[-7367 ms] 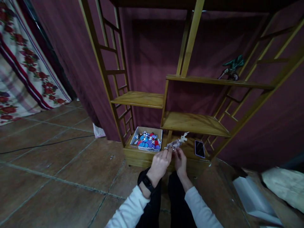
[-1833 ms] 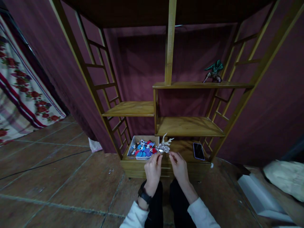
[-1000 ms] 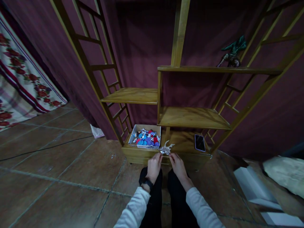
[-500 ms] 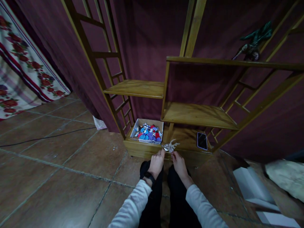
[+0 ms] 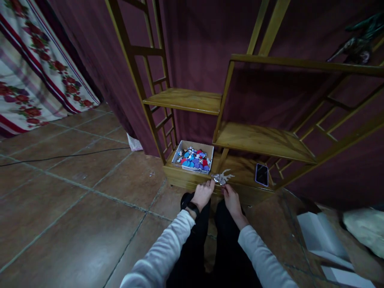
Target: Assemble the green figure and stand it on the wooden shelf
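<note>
A small silvery figurine with antler-like prongs [image 5: 221, 177] is held between both hands just above the bottom board of a wooden shelf unit [image 5: 240, 170]. My left hand [image 5: 203, 193] pinches its left end with closed fingers. My right hand [image 5: 231, 196] pinches its right side from below. A shallow white box of small red, blue and purple toys [image 5: 194, 156] stands on the same board, just left of the figurine. Both arms wear white sleeves, and a black watch [image 5: 191, 207] is on the left wrist.
A phone [image 5: 262, 175] lies face up on the bottom board at right. Two bare middle shelves [image 5: 258, 140] hang above, and a dark green figure [image 5: 358, 38] stands on the upper shelf. White boxes [image 5: 321, 240] lie on the tiled floor at right; a cable [image 5: 60, 156] crosses at left.
Both hands have lowered the silvery figurine from chest height down to just above the bottom board. The view has tilted down and swung left, so the shelves sit further right.
</note>
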Action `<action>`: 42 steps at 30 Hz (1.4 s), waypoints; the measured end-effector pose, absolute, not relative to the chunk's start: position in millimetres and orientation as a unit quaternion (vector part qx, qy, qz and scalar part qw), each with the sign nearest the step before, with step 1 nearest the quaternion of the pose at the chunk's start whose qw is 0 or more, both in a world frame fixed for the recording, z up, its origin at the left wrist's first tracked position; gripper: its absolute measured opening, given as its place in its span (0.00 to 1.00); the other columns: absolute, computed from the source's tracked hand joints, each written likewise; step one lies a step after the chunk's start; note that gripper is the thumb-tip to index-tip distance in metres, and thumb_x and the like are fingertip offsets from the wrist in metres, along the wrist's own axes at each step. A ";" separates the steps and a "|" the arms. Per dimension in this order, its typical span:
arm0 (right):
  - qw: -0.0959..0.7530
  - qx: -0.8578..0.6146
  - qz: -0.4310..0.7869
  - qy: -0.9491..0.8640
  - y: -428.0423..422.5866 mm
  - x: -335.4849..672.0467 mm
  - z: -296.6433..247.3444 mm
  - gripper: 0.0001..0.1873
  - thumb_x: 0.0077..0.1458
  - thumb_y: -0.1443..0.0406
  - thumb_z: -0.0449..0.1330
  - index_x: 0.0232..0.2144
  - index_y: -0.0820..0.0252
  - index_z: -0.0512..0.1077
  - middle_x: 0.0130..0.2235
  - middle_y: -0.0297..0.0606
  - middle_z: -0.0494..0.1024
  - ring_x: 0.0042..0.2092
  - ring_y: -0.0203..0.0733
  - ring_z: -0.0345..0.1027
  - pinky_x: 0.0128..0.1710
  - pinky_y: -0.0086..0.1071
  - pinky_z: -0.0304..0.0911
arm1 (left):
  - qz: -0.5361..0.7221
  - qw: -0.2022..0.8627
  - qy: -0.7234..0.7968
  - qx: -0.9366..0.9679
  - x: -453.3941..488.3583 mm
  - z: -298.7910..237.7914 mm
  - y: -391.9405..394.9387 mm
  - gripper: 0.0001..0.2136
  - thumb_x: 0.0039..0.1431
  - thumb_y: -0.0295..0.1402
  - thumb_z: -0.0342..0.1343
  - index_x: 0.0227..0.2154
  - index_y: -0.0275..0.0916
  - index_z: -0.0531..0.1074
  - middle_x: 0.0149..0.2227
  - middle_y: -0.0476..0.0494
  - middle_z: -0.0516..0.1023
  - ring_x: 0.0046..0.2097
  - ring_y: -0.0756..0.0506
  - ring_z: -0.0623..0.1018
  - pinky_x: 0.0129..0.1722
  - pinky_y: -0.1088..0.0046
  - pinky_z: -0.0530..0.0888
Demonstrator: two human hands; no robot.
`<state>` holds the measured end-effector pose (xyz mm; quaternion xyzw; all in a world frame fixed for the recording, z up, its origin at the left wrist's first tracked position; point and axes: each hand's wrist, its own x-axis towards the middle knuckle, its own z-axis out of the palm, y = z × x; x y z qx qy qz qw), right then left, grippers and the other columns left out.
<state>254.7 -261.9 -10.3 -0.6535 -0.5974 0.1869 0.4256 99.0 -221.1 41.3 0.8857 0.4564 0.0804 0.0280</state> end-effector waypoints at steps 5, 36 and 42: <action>0.439 -0.640 0.191 -0.601 -265.9 255.4 -8.0 0.11 0.55 0.65 0.47 0.36 0.58 0.69 0.36 0.41 0.75 0.37 0.42 0.70 0.37 0.34 0.64 | 0.102 0.037 0.464 0.879 99.2 40.3 -222.9 0.11 0.61 0.26 0.41 0.45 0.37 0.64 0.38 0.37 0.73 0.40 0.45 0.74 0.38 0.70 0.67; 0.397 -0.644 0.160 -0.634 -271.8 248.6 0.0 0.11 0.60 0.65 0.47 0.41 0.56 0.68 0.39 0.38 0.74 0.37 0.41 0.70 0.38 0.34 0.65 | 0.167 0.126 0.542 0.814 100.7 31.8 -213.3 0.09 0.61 0.36 0.46 0.40 0.41 0.67 0.37 0.44 0.78 0.37 0.46 0.77 0.33 0.75 0.65; 0.409 -0.643 0.149 -0.630 -270.6 249.9 -2.1 0.11 0.59 0.67 0.48 0.40 0.56 0.69 0.38 0.38 0.75 0.36 0.39 0.71 0.37 0.31 0.65 | 0.150 0.142 0.546 0.812 103.5 34.4 -214.4 0.10 0.61 0.35 0.45 0.41 0.39 0.68 0.38 0.42 0.78 0.40 0.46 0.77 0.36 0.74 0.66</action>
